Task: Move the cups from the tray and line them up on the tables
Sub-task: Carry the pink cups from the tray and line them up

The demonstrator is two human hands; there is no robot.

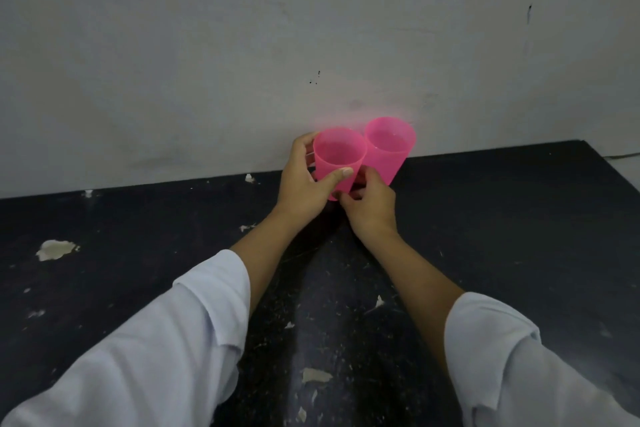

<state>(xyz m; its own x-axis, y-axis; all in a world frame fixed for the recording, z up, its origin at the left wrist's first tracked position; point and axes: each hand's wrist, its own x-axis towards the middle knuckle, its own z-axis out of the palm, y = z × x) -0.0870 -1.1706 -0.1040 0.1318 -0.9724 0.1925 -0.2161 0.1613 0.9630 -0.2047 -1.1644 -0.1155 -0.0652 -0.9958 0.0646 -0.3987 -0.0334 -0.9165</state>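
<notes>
Two bright pink plastic cups stand side by side at the far edge of the black table (485, 236), close to the wall. My left hand (304, 184) wraps around the left pink cup (337, 158), thumb across its front. The right pink cup (388, 149) touches the left one and leans slightly right. My right hand (370, 204) pinches low between the two cups, near the base of the right cup; its fingertips are curled and partly hidden. No tray is in view.
A grey-white wall (311, 45) rises directly behind the cups. The black tabletop is chipped, with pale patches (55, 249) at the left and near the front. The table's right edge (616, 170) runs diagonally at the far right.
</notes>
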